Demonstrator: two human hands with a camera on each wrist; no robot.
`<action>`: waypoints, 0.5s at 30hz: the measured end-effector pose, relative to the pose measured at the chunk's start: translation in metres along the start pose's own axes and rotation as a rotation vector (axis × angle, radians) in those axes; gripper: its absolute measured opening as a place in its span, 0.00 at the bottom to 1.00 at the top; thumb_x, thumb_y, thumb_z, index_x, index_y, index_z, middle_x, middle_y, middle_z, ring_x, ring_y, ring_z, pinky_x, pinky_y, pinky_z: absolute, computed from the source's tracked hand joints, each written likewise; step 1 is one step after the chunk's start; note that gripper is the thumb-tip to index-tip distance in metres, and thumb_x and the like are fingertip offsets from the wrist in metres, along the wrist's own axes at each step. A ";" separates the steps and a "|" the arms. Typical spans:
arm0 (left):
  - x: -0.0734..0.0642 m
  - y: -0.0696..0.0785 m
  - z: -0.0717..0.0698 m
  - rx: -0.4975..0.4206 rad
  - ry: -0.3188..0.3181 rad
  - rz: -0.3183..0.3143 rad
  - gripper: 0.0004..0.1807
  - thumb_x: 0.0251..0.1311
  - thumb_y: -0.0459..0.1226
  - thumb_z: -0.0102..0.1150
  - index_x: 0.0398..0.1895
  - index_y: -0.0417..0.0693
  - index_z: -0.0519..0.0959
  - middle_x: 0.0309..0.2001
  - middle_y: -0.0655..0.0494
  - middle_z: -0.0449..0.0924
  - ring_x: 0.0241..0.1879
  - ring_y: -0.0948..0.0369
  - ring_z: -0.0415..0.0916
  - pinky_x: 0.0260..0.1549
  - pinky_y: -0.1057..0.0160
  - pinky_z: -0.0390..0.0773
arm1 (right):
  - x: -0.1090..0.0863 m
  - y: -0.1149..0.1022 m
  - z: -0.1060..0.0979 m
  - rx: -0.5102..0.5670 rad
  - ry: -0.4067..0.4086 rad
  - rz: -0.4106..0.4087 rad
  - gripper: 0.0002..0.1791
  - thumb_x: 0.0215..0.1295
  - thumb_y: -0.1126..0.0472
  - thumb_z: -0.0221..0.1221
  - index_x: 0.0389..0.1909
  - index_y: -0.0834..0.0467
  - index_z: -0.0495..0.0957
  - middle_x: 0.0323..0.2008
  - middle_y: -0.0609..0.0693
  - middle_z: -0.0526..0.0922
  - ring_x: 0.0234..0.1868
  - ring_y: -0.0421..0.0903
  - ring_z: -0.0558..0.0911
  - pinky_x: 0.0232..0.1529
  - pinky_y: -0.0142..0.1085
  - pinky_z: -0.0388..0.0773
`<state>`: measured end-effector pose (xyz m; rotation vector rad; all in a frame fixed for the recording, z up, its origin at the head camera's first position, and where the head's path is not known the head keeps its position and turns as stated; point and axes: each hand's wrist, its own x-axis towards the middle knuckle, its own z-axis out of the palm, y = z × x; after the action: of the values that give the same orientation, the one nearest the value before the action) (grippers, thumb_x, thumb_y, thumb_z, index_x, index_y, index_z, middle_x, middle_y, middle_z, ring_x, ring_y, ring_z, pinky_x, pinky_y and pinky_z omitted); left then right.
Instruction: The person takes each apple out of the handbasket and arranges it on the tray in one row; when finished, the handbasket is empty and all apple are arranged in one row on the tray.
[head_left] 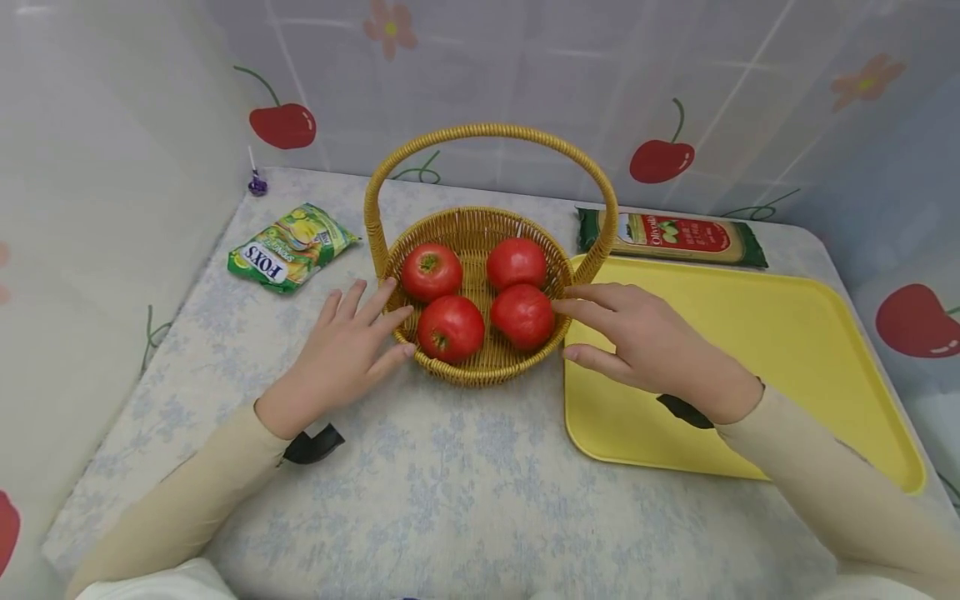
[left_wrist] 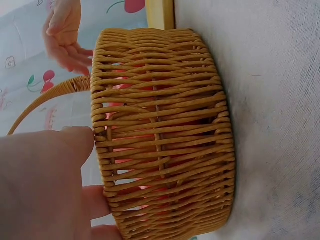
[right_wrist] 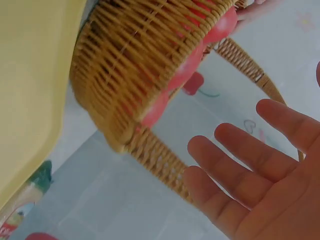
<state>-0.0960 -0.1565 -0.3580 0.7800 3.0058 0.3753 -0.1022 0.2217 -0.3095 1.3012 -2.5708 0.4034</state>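
A round woven basket (head_left: 480, 377) with a tall arched handle (head_left: 491, 132) stands on the table. Inside it lie several round red fruits that look like apples, among them one at the front left (head_left: 450, 328) and one at the front right (head_left: 522, 317). My left hand (head_left: 337, 358) is at the basket's left rim, fingers spread, thumb near the front edge. In the left wrist view, its thumb is right at the rim. Extended over the right rim, my right hand (head_left: 637, 333) has its fingertips close to the front-right fruit; the right wrist view shows its fingers apart, holding nothing.
A yellow tray (head_left: 750, 358) lies right of the basket, partly under my right arm. Behind it is a long red-and-green Olivoilà packet (head_left: 675, 238). At left are a green FOX'S sweets bag (head_left: 292, 248) and a purple-wrapped lollipop (head_left: 257, 183). Cherry-patterned walls enclose the table.
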 end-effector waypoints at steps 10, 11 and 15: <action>0.004 -0.001 0.005 -0.043 0.023 0.016 0.27 0.74 0.54 0.52 0.65 0.47 0.77 0.78 0.39 0.58 0.76 0.30 0.51 0.72 0.27 0.48 | 0.043 -0.009 0.037 0.068 -0.040 -0.062 0.29 0.66 0.45 0.66 0.61 0.59 0.79 0.58 0.61 0.82 0.58 0.57 0.81 0.58 0.52 0.80; 0.004 -0.001 0.006 -0.046 0.025 0.018 0.27 0.74 0.54 0.52 0.65 0.47 0.77 0.78 0.39 0.58 0.76 0.30 0.51 0.71 0.27 0.48 | 0.048 -0.010 0.041 0.075 -0.047 -0.062 0.29 0.65 0.46 0.67 0.62 0.58 0.79 0.59 0.61 0.81 0.59 0.57 0.81 0.59 0.52 0.79; 0.005 0.000 0.006 -0.053 0.030 0.024 0.27 0.74 0.53 0.52 0.65 0.46 0.77 0.78 0.38 0.58 0.76 0.29 0.52 0.71 0.26 0.49 | 0.062 -0.014 0.054 0.085 -0.068 -0.047 0.29 0.65 0.46 0.67 0.63 0.57 0.79 0.60 0.61 0.81 0.62 0.57 0.79 0.63 0.54 0.77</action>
<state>-0.1004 -0.1526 -0.3641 0.8141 3.0031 0.4698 -0.1311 0.1491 -0.3374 1.4248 -2.5993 0.4718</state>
